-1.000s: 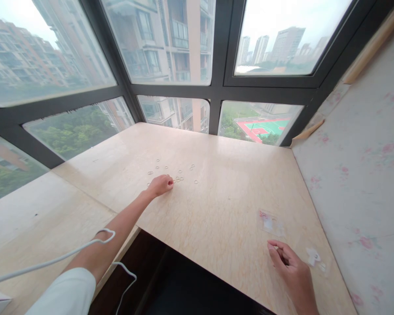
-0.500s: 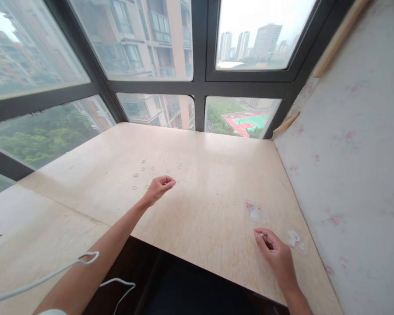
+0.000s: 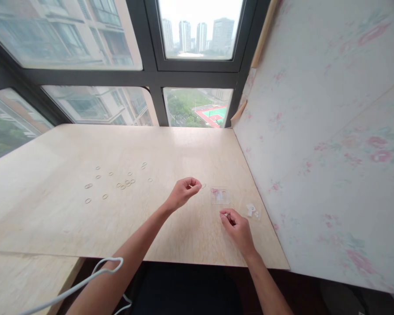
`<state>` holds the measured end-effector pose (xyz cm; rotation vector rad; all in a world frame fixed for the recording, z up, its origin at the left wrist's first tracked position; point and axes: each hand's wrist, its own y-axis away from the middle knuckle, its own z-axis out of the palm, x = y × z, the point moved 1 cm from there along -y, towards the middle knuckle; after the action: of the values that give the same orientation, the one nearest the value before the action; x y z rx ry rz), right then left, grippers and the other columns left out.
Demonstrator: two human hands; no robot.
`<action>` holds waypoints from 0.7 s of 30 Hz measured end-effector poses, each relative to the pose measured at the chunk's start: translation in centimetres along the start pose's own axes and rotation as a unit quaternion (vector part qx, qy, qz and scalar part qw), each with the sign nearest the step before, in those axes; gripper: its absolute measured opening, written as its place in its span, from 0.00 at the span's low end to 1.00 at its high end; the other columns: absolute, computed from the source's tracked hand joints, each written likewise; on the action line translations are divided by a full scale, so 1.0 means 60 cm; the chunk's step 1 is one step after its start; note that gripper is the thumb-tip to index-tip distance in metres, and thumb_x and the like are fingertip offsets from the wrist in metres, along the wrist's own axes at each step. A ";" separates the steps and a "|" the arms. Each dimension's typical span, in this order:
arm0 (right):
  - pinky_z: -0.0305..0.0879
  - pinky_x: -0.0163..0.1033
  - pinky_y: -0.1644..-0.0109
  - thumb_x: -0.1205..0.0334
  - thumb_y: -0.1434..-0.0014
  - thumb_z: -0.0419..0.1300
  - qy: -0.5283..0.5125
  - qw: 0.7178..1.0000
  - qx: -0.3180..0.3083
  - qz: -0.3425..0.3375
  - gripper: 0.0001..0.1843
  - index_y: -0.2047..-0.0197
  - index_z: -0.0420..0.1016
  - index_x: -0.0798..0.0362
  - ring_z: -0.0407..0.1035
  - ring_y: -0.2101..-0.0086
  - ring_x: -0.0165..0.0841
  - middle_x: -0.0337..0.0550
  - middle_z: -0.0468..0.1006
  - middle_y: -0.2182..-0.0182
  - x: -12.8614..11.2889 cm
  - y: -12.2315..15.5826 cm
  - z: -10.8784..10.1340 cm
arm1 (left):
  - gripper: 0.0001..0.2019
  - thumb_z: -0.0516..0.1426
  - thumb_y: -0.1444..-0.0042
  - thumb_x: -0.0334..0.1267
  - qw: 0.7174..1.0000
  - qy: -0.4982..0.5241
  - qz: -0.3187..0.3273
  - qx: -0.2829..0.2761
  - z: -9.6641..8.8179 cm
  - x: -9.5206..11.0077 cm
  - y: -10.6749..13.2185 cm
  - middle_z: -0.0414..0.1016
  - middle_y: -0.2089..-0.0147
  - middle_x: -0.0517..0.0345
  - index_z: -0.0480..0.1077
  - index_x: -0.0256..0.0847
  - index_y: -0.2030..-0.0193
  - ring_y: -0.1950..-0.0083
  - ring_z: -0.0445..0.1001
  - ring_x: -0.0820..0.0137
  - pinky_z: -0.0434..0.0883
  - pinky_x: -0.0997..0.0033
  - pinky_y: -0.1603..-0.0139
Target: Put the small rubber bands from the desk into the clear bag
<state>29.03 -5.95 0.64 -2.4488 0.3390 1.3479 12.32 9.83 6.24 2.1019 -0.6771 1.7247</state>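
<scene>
My left hand (image 3: 184,191) is closed in a pinch on a thin pale ring (image 3: 203,186), which sticks out past the fingertips above the table. Thumb and finger of my right hand (image 3: 237,229) are pressed together; whatever they hold, if anything, is too small to make out. Just beyond it lies a small clear plastic box (image 3: 226,197) with reddish bits at its left side. To its right, white pieces (image 3: 251,210) rest on clear plastic. Several similar thin rings lie scattered to the left, with a cluster (image 3: 127,183) near the middle of them.
The pale wooden tabletop (image 3: 184,148) runs back to dark-framed windows. A flowered wall (image 3: 315,109) borders it on the right. A white cable (image 3: 85,280) hangs across my left forearm, near the table's front edge.
My left hand has moved right, away from the scattered rings, carrying a ring toward the clear box and my right hand. The camera view has turned to the right.
</scene>
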 end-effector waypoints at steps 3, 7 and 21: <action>0.57 0.32 0.74 0.56 0.40 0.55 -0.010 1.000 -0.004 0.005 0.12 0.64 0.75 0.54 0.60 0.80 0.28 0.32 0.63 0.83 0.000 0.000 -0.001 | 0.05 0.57 0.48 0.36 0.990 -0.116 0.074 -0.027 0.053 0.005 -0.023 0.72 0.71 0.59 0.72 0.37 0.70 0.71 0.65 0.74 0.61 0.73 0.69; 0.56 0.31 0.74 0.57 0.40 0.55 -0.015 1.000 -0.008 0.006 0.11 0.64 0.75 0.54 0.58 0.80 0.27 0.32 0.63 0.83 0.002 0.000 -0.001 | 0.03 0.58 0.50 0.30 0.960 -0.229 0.152 -0.045 0.098 0.003 -0.052 0.74 0.71 0.58 0.72 0.39 0.71 0.66 0.68 0.71 0.65 0.70 0.62; 0.57 0.32 0.74 0.56 0.40 0.54 -0.020 1.000 -0.012 0.011 0.12 0.64 0.75 0.54 0.59 0.80 0.28 0.32 0.62 0.82 -0.005 0.002 -0.006 | 0.10 0.54 0.40 0.36 0.951 -0.254 0.175 0.004 0.050 -0.048 -0.039 0.77 0.63 0.52 0.77 0.42 0.60 0.59 0.71 0.65 0.66 0.64 0.55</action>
<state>29.10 -6.18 1.07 -2.4419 0.3417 1.4153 15.64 10.57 2.91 2.5781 -1.2538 1.3278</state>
